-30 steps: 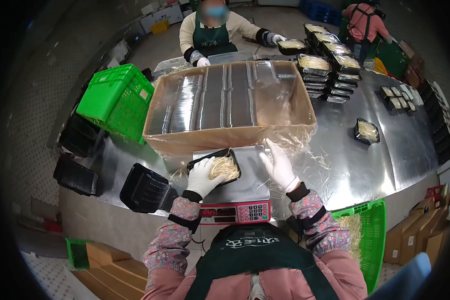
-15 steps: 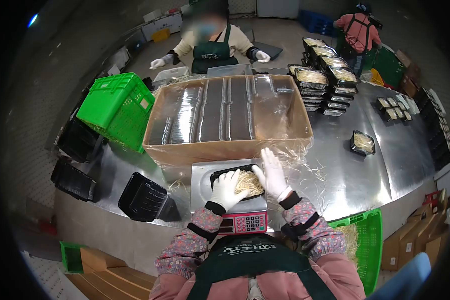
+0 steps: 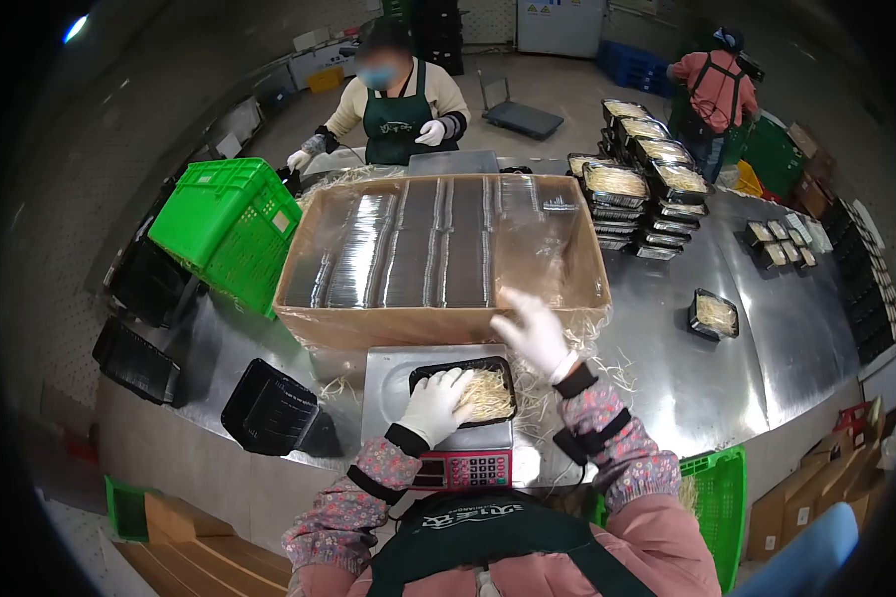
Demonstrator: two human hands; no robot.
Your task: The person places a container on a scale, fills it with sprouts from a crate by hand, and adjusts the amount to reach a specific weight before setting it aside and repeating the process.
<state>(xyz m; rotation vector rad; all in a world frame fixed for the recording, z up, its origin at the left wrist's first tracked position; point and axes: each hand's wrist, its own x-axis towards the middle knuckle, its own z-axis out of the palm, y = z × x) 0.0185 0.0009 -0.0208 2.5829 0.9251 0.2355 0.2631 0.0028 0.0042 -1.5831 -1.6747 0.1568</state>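
Note:
A black plastic tray [image 3: 509, 373] filled with pale, thin sprouts [image 3: 487, 395] sits on the metal pan of a red digital scale [image 3: 465, 471]. My left hand [image 3: 435, 406], in a white glove, lies over the tray's left side, its outstretched fingers touching the sprouts. Off the tray, my gloved right hand [image 3: 539, 336] is raised at the front right edge of a big cardboard box [image 3: 368, 324], fingers apart and holding nothing. Inside that box stand rows of nested clear plastic lids [image 3: 413, 244], wrapped by a clear liner.
Empty black trays [image 3: 269, 406] and a green crate [image 3: 219, 224] are on the left. Packed trays [image 3: 617, 182] stand stacked at back right; a single packed tray [image 3: 714, 314] lies nearer. Loose sprouts litter the steel table [image 3: 667, 388]. A co-worker [image 3: 398, 109] stands opposite.
My right hand has lifted off the tray's right side and moved forward to the box edge. My left hand stays on the sprouts. The co-worker opposite has drawn their hands closer together.

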